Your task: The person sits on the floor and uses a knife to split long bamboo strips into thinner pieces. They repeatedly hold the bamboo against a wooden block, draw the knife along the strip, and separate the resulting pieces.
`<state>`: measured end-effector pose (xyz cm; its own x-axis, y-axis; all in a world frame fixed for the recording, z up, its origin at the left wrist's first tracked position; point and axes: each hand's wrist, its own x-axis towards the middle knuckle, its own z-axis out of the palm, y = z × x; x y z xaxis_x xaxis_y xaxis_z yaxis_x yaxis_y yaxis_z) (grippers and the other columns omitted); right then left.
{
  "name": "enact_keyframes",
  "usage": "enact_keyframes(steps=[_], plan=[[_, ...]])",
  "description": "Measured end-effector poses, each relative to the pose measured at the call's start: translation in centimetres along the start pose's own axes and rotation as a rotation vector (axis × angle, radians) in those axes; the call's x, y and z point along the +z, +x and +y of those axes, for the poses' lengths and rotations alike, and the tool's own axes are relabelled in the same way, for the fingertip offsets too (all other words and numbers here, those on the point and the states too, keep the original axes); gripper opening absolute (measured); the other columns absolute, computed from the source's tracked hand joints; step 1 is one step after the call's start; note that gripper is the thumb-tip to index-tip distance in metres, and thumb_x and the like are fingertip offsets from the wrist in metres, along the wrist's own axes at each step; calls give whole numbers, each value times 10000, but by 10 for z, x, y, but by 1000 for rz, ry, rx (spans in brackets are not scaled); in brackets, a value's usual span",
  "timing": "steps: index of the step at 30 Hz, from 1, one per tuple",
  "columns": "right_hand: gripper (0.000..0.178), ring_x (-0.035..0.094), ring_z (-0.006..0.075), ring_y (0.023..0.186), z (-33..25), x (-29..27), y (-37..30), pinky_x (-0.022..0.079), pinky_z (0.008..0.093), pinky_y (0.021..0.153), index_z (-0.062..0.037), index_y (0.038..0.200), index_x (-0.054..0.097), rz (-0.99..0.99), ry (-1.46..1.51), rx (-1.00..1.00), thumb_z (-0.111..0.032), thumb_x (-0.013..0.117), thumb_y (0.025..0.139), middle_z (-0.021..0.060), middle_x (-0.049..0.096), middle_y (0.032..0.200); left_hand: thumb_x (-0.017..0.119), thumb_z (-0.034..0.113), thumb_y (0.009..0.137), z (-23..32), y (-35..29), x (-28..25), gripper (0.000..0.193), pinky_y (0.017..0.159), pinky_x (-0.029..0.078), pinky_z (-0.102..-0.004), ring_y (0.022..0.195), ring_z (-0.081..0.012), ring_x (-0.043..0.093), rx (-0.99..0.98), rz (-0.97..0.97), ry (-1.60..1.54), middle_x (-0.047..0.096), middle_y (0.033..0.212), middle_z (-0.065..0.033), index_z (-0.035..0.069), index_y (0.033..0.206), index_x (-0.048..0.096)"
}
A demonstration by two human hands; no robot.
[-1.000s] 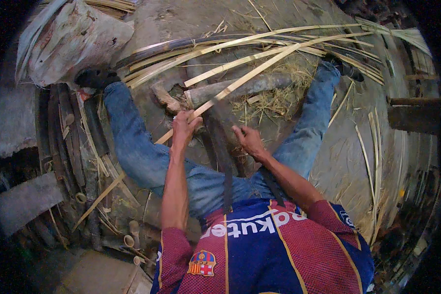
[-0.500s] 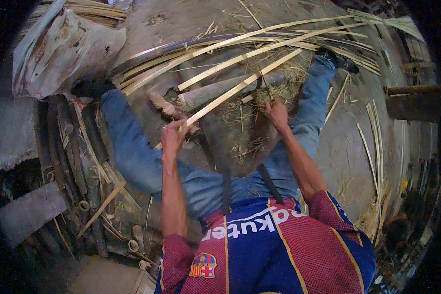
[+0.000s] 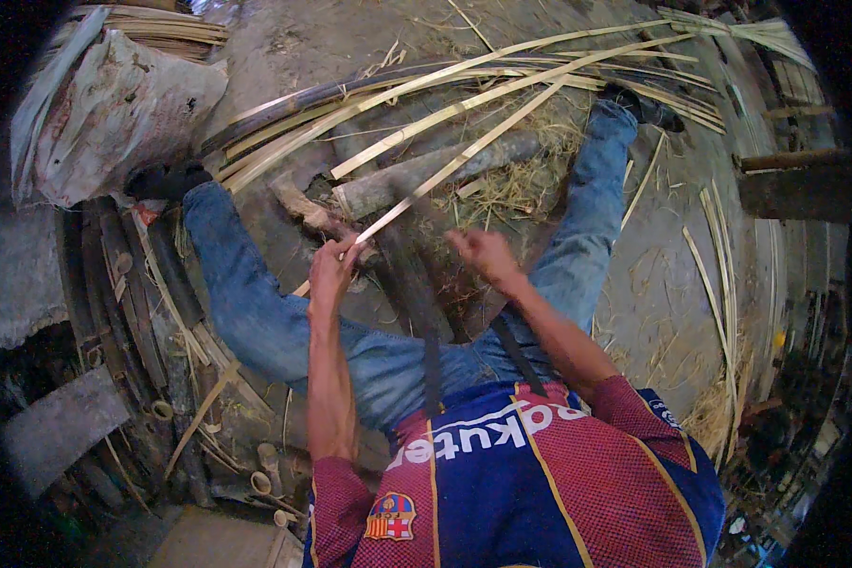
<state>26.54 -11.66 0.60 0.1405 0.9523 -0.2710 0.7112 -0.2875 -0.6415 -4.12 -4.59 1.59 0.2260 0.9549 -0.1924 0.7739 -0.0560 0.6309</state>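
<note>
On my feed, the left hand (image 3: 333,273) pinches a pale strip (image 3: 464,158), its long axis slanting up and right over a log (image 3: 374,194); I see a crest (image 3: 390,518) and white lettering (image 3: 504,433) on the shirt (image 3: 592,483); the right hand (image 3: 488,256) is too blurred for me to tell whether it holds anything.

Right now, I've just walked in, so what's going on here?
A person's left hand grips a long pale strip that slants up to the right, crossing over a log in this view. The right hand is apart from the strip and blurred; I can't tell what it holds. More strips lie farther out.
</note>
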Motion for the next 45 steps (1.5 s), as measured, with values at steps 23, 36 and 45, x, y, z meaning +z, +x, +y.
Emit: enact_keyframes(steps=[23,36,45], plan=[[573,625,389,612,27,-46,47,495,447,586,-13,753,657,158,-23,60,-562,587,903,200,619,636,670,354,876,43,-13,5,262,633,445,-512,775,-441,613,-41,157,58,645,779,-196,102,895,605],[704,629,453,755,95,-71,76,489,511,695,69,838,656,499,-148,310,-610,492,927,300,636,780,632,305,908,37,-24,-10,222,665,452,-499,793,-422,610,-139,51,104,640,775,-185,95,977,649],[571,628,475,796,87,-42,48,492,520,776,51,912,667,472,83,309,-500,521,943,285,654,844,616,239,946,51,-8,5,337,710,456,-381,815,-283,589,-82,136,-143,579,885,-151,135,1266,640]])
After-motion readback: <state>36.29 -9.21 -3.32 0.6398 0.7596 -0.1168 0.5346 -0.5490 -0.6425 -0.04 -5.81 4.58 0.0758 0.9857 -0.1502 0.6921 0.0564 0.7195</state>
